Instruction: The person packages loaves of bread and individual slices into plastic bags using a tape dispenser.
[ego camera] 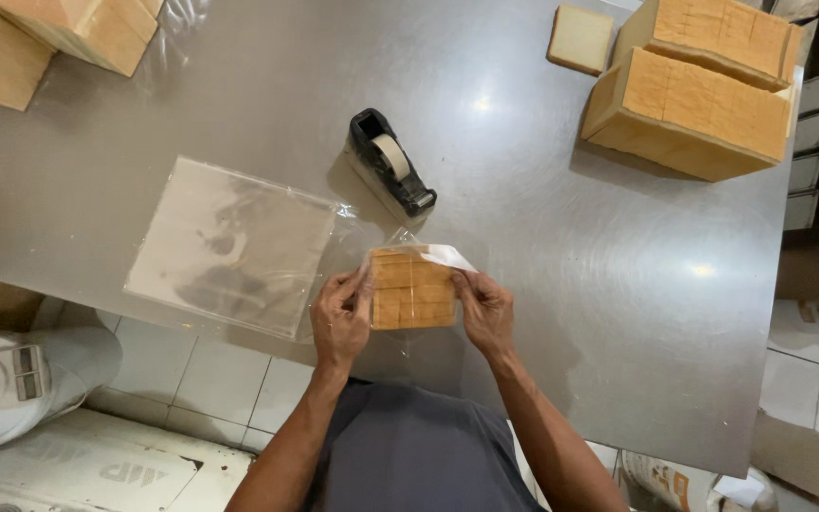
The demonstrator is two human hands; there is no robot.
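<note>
My left hand and my right hand grip the two sides of a clear plastic bag holding a stack of sliced bread, close to the near edge of the steel table. The bag's open flap sticks up at the far side. A black tape dispenser with a white roll stands just beyond the bag. A pile of empty clear bags lies flat to the left of my left hand.
Two long sliced loaves and a single slice lie at the far right. More loaves sit at the far left. A white scale stands on the floor below the table's left edge.
</note>
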